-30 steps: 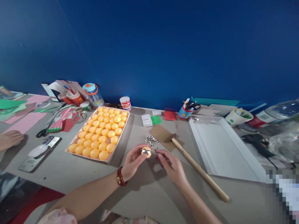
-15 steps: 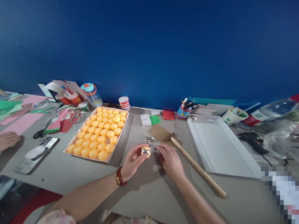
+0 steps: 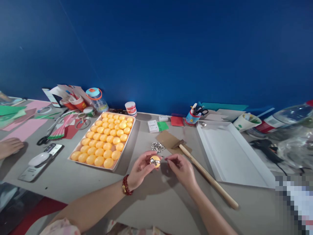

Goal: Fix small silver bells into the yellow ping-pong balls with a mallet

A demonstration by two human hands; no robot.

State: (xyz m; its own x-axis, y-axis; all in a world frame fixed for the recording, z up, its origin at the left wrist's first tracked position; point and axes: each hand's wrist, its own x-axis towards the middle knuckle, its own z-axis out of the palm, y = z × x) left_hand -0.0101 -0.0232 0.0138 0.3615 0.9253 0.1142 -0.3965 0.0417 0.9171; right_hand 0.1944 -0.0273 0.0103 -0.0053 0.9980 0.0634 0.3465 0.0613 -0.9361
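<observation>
My left hand (image 3: 141, 168), with a red bead bracelet at its wrist, grips an orange ball (image 3: 156, 165) that looks like a ping-pong ball. Shiny silver pieces sit on the ball's upper side. Just right of it, my right hand (image 3: 181, 169) has thumb and forefinger pinched together; whatever is between the tips is too small to make out. Behind both hands lies a heap of small silver pieces (image 3: 157, 147). A hammer (image 3: 210, 178) with a wooden handle rests right of my right hand, its head on a brown cardboard piece (image 3: 166, 138).
To the left stands a box (image 3: 114, 168) of orange balls. A white tray (image 3: 234, 153) lies at the right, near a glue gun (image 3: 265, 150) and a bottle (image 3: 274, 122). Small white boxes (image 3: 153, 126) sit at the back. Another person's hand (image 3: 11, 147) rests far left.
My right hand has lifted from the table near the silver heap, its thumb and forefinger now pinched. My left hand has tilted the ball slightly, still holding it.
</observation>
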